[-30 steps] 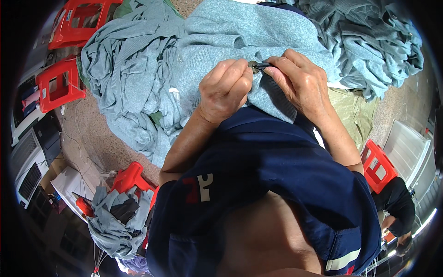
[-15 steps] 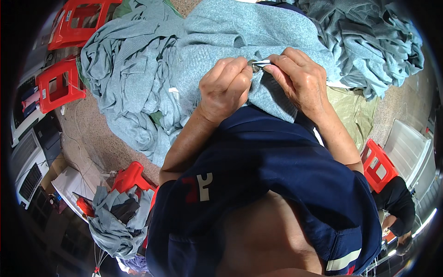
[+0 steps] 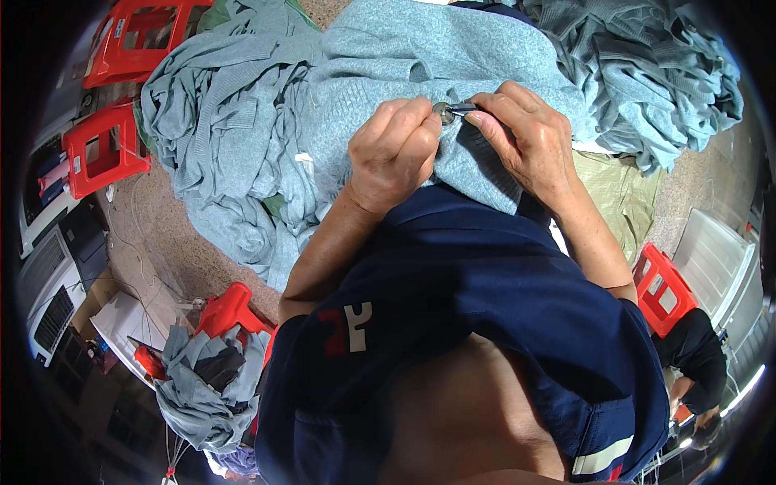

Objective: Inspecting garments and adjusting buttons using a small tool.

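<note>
A light blue-grey knit garment (image 3: 461,61) lies spread in front of me and drapes toward my lap. My left hand (image 3: 394,152) is closed in a pinch at a round, shiny greyish button (image 3: 444,113) on the knit; the fingertips hide the exact hold. From the other side my right hand (image 3: 525,139) grips a small pointed metal tool (image 3: 463,107), either tweezers or thread snips. Its tip reaches the button, with thumb and forefinger pressed around its body. The rest of the tool is hidden in the palm.
More knit garments are heaped at left (image 3: 234,105) and far right (image 3: 647,73). Red plastic stools (image 3: 103,153) stand at the left, another red stool (image 3: 663,291) at the right. Garments fill a stool (image 3: 206,396) at lower left. A person in black (image 3: 693,356) is at lower right.
The tool in my right hand has turned slightly, its metal now looking darker, and its tip has shifted a little against the button. My left hand has hardly moved.
</note>
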Tool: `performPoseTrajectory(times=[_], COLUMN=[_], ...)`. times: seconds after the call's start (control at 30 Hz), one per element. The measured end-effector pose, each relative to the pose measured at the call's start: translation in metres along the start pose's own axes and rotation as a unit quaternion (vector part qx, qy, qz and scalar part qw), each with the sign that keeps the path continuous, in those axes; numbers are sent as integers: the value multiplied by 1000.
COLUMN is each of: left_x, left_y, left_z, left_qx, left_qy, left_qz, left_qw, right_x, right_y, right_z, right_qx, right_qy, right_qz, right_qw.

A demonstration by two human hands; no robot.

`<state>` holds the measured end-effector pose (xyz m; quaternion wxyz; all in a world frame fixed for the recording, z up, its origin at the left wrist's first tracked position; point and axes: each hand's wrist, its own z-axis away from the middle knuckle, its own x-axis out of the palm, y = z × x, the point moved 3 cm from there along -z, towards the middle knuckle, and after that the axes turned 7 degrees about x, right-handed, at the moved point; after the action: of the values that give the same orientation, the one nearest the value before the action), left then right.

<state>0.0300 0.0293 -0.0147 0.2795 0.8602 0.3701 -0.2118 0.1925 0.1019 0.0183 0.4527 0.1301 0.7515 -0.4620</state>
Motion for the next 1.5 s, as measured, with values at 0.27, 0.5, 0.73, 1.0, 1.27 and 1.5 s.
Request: performPoseTrajectory(times=[0.27,0.5,0.73,1.0,1.27,1.5], left_x=[2,2,1,2,2,4], left_y=[0,0,-2,-3,-1,-1], left_z=[0,1,0,1,4,5], left_qx=[4,-2,-13,-8,-3,-2], left_qy=[-7,-5,8,21,2,-5], left_qz=[10,17,35,37,9,4], left_qw=[1000,1000,999,999,1000,1000], right_x=[4,7,14,11,5,7], right_y=[3,5,16,10,0,-1], right_z=[-1,-1,4,3,0,2], right_qx=[-8,-5,106,79,-22,-22], right_qy=[-23,-25,-63,-37,19,20], right_qz=[-12,-26,-159,-127,18,26], right_qw=[1000,999,979,988,999,999])
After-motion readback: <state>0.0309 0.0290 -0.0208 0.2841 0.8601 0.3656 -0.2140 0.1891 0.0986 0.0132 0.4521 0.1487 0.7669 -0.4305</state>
